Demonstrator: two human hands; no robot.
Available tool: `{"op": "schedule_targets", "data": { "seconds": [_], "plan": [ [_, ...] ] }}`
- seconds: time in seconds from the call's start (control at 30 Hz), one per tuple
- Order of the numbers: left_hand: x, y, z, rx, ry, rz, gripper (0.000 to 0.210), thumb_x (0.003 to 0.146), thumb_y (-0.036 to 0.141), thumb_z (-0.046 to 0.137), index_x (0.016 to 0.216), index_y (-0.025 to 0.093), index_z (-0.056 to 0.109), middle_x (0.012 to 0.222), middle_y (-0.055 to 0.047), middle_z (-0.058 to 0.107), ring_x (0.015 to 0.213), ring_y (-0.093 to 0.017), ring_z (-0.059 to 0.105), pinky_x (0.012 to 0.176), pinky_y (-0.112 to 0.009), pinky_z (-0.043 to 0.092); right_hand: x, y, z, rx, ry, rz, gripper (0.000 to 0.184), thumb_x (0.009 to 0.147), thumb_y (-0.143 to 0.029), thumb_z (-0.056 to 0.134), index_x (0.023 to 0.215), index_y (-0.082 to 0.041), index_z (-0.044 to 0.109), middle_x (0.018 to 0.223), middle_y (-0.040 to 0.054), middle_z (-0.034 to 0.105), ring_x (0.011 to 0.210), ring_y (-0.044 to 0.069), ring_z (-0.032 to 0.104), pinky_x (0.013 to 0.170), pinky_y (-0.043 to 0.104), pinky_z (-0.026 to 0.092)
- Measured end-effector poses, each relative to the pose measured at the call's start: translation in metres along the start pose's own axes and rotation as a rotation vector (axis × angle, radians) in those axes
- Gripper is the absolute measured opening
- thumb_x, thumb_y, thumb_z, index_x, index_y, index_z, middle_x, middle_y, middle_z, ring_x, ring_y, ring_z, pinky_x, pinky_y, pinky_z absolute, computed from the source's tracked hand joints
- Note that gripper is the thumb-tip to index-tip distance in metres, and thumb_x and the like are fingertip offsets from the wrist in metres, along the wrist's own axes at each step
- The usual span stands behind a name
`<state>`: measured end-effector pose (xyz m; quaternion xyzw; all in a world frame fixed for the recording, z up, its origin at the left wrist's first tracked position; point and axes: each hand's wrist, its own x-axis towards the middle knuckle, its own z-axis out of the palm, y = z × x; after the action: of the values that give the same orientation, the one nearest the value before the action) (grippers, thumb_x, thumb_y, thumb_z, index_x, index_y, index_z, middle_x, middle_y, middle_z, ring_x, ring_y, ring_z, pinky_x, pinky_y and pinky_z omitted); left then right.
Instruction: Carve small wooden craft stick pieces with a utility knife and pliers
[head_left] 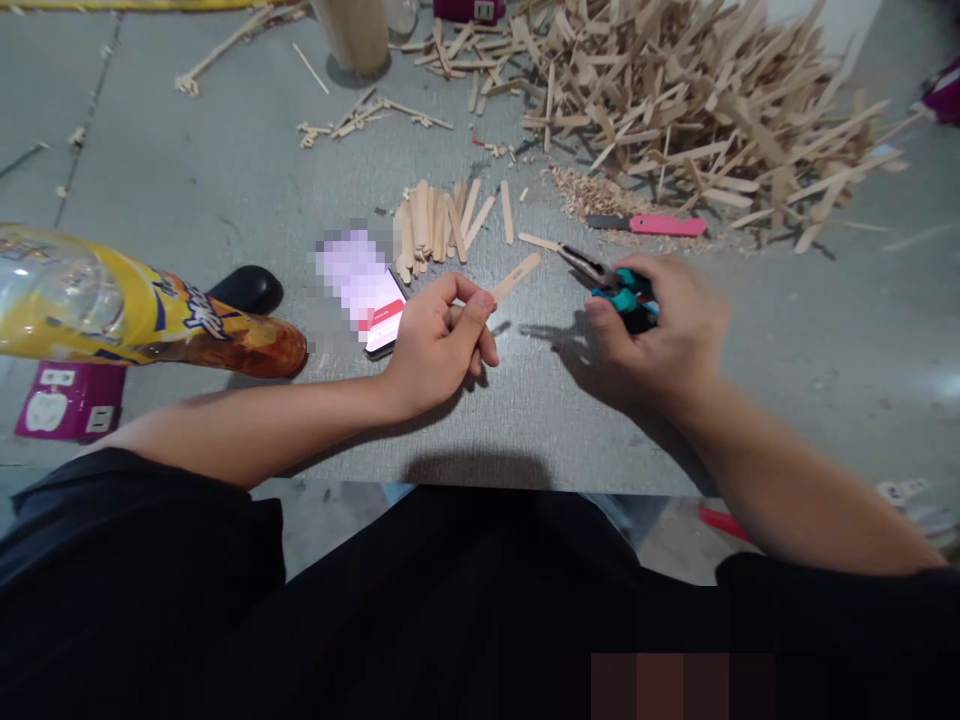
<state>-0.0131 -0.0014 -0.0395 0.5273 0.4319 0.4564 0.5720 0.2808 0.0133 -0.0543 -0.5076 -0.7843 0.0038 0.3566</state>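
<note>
A: In the head camera's view, what is being held over the grey, streaked worktop [810, 380]?

B: A flat, pale wooden stick with a rounded end [519, 277], near the middle of the scene. The person's left hand [450, 345] pinches its near end between thumb and fingers, leaving the far end free and pointing toward the right hand [667, 330].

A: And that right hand?

B: Its grip is wrapped around a pair of teal-and-black-handled metal pliers [600, 275]. A short, pale wooden piece [536, 242] meets their tips; whether the metal clamps it or merely touches it, I cannot tell.

A: How should the stick handle?

B: Very light, by its look, and fairly stiff, with a dry surface unlikely to slip. Thin as it is, it would probably snap or splinter under a hard bend. The broad faces close to one end offer the best hold.

A: The surroundings?

B: A small bunch of pale, flat wooden sticks [431, 225] lies beyond the left hand, beside a lit, dark-edged phone [386, 325]. Farther off, to the right, a large, tangled heap of wooden sticks [675, 100] rises behind a pink-handled, dark-bladed knife [667, 225].
</note>
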Motion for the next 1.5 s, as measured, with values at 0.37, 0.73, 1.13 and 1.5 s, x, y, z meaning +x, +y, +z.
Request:
{"op": "schedule_targets", "data": {
  "seconds": [0.37, 0.73, 1.13, 1.5],
  "plan": [
    [0.001, -0.006, 0.0, 0.032, -0.005, 0.016, 0.058, 0.109, 0.081, 0.079, 0.099, 0.029, 0.058, 0.061, 0.006, 0.075, 0.042, -0.012, 0.064, 0.04, -0.024, 0.044, -0.005, -0.006, 0.008, -0.084, -0.102, -0.051, 0.042, 0.111, -0.054, 0.076, 0.142, -0.025, 0.079, 0.124, 0.0203, 0.083, 0.116, 0.049, 0.079, 0.099, 0.067, 0.062],
    [0.0, -0.011, 0.0, 0.033, -0.003, 0.058, 0.057, 0.109, 0.079, 0.082, 0.096, 0.029, 0.057, 0.061, 0.006, 0.076, 0.042, -0.012, 0.064, 0.039, -0.024, 0.045, -0.002, -0.011, 0.005, -0.155, -0.169, -0.042, 0.045, 0.113, -0.053, 0.072, 0.146, -0.023, 0.079, 0.124, 0.0213, 0.082, 0.114, 0.048, 0.077, 0.096, 0.065, 0.062],
    [-0.005, -0.006, 0.0, 0.162, 0.012, 0.06, 0.032, 0.109, 0.038, 0.085, 0.091, 0.027, 0.06, 0.058, 0.006, 0.072, 0.046, -0.012, 0.067, 0.046, -0.024, 0.048, -0.004, -0.034, 0.003, -0.27, -0.279, 0.022, 0.052, 0.12, -0.059, 0.059, 0.144, -0.018, 0.079, 0.121, 0.0242, 0.082, 0.111, 0.046, 0.079, 0.087, 0.055, 0.058],
    [-0.004, 0.001, 0.001, 0.172, 0.063, 0.006, 0.038, 0.105, 0.026, 0.08, 0.076, 0.027, 0.056, 0.045, 0.009, 0.058, 0.034, -0.008, 0.045, 0.038, -0.023, 0.029, 0.007, -0.008, -0.007, -0.269, -0.156, 0.115, 0.044, 0.12, -0.059, 0.058, 0.143, -0.026, 0.076, 0.124, 0.022, 0.083, 0.117, 0.045, 0.075, 0.088, 0.057, 0.058]
  ]
}}
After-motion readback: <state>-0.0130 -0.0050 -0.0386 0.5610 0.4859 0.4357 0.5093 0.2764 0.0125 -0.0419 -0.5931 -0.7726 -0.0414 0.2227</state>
